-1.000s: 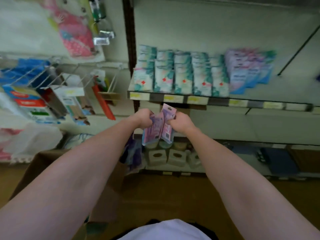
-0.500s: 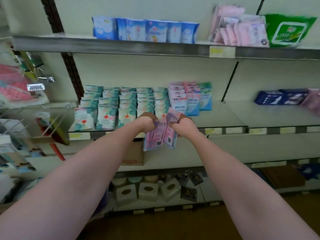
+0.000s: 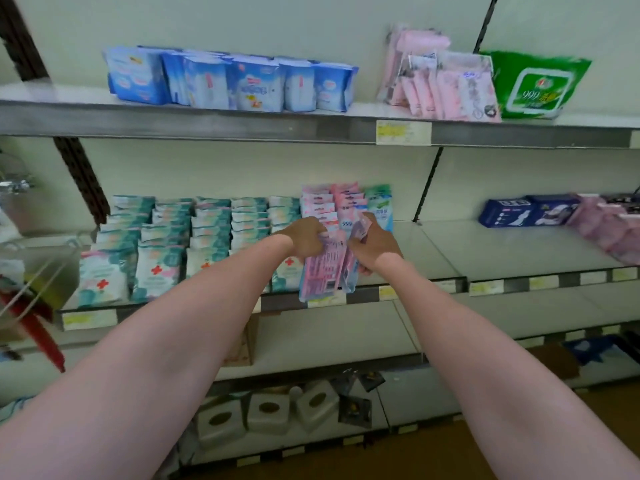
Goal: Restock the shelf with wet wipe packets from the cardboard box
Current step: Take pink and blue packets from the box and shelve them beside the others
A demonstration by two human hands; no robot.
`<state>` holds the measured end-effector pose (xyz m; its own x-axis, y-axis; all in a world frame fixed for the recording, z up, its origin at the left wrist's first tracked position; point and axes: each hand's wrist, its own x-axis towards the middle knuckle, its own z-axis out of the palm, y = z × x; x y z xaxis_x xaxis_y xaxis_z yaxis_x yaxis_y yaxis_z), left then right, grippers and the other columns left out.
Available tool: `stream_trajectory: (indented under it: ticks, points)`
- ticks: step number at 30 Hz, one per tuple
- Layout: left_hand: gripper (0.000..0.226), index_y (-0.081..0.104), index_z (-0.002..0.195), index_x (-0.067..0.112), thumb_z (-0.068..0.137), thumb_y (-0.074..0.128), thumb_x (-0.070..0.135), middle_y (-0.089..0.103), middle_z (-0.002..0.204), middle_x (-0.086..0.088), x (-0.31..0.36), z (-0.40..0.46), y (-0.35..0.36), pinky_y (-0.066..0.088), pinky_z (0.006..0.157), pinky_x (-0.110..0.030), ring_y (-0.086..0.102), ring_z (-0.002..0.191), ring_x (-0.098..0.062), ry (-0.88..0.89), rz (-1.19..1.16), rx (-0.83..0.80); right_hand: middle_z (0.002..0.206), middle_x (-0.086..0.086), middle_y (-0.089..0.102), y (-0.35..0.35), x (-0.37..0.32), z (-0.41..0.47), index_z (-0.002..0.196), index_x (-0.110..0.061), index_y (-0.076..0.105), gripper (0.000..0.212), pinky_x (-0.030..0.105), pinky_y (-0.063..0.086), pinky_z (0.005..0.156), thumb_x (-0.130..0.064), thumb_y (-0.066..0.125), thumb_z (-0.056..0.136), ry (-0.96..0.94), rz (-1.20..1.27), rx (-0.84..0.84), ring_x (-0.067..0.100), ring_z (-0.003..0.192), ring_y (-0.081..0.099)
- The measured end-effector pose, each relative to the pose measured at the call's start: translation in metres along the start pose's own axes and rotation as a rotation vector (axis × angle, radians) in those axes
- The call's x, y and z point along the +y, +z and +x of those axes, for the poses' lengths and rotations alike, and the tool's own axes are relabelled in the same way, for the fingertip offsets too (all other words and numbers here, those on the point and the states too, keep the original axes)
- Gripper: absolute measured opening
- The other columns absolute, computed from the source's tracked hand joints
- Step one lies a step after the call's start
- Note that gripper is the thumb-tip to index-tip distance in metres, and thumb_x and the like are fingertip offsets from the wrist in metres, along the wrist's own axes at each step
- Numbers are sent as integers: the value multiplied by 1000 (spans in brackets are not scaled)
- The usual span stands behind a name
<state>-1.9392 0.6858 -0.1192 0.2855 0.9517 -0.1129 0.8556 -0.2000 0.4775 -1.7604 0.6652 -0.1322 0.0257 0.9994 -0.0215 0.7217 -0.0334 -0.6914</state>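
Observation:
Both hands hold a small bunch of pink wet wipe packets (image 3: 325,268) upright at the front of the middle shelf (image 3: 443,251). My left hand (image 3: 304,237) grips the bunch's left side and my right hand (image 3: 375,245) grips its right side. Just behind them stand rows of matching pink packets (image 3: 332,202), with one teal-and-blue packet (image 3: 379,202) to their right. The cardboard box is out of view.
Teal packets with red crosses (image 3: 159,244) fill the shelf's left part. Blue boxes (image 3: 526,211) and pink packs (image 3: 609,226) lie at the right. The top shelf carries blue packs (image 3: 228,81), pink packs (image 3: 440,88) and a green pack (image 3: 536,86). White tissue boxes (image 3: 266,407) sit on the bottom shelf.
My view has lifted from the floor and box area to the shelves. Both hands carried the pink packets up and forward to the middle shelf's front.

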Motion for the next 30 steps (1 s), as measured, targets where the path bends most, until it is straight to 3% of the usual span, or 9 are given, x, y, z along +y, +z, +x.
stream_trajectory:
  ticks: [5,9,11,13,16,19,24,27,30]
  points:
    - [22,50,66,7,87,58,6,45,61,-5,13,35,-3,40,54,-28,46,57,-20,70,-7,-15,86,1,69,-18,5,19,150,-42,24,64,22,53,46,-29,52,95,-21,-11,44,16,51,68]
    - [15,55,75,7,88,61,7,53,72,-8,22,56,2,51,53,-29,58,64,-23,73,-33,-38,83,4,71,-20,18,35,151,-45,21,66,39,61,65,-31,52,94,-77,-86,96,24,60,70]
    - [5,59,87,4,89,61,8,57,82,-10,26,62,7,58,57,-33,63,71,-25,54,-57,-73,89,5,70,-19,26,40,145,-38,34,54,41,61,68,-33,51,94,-94,-157,75,25,65,70]
    - [3,59,87,4,88,60,5,56,81,-11,31,70,12,57,61,-34,62,71,-26,49,-34,-88,94,4,66,-25,33,46,125,-27,50,33,35,59,59,-34,53,93,-64,-160,33,25,64,69]
    - [0,60,90,5,89,60,5,60,84,-9,40,82,16,60,66,-35,65,69,-24,6,-41,-116,91,6,63,-40,41,61,105,-18,51,23,29,56,49,-35,59,91,-7,-145,-65,25,59,69]
    - [23,59,114,3,91,62,6,61,111,-11,46,92,21,62,64,-39,70,78,-27,-54,-60,-108,90,9,68,-54,48,80,105,-15,55,29,33,62,61,-37,63,89,15,-243,-255,24,68,73]
    - [12,53,93,10,88,58,1,54,98,-8,55,102,23,53,59,-31,59,65,-21,-97,-10,-56,95,8,76,-79,54,110,99,-9,67,21,31,61,77,-25,67,85,27,-283,-548,17,87,74]
    - [29,59,119,-2,90,58,0,62,112,-13,59,107,24,56,56,-29,63,69,-20,-163,-7,-41,89,1,74,-82,65,123,107,-9,63,27,31,59,70,-28,63,87,-107,-491,-474,16,80,72]
    - [48,47,137,-3,91,59,1,50,140,-16,67,109,24,58,54,-30,67,69,-21,-201,3,-31,105,0,60,-86,73,130,107,-18,57,32,34,50,78,-39,67,85,-273,-632,-347,22,95,59]
